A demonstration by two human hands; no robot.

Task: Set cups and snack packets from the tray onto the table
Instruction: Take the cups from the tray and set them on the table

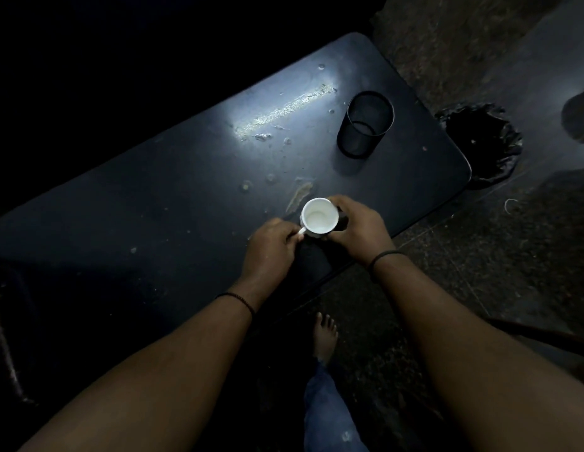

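The dark tabletop [173, 197] was stained and spotted with residue. A black mesh holder [365, 123] stood upright near its far end; a white cup [319, 217] stood near the front edge.

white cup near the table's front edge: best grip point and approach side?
Take the white cup by its handle, which sticks out toward the person's left, so come in from that side. The left hand already pinches it; the right hand steadies the opposite wall. It stands upright, mouth up, so keep it level.
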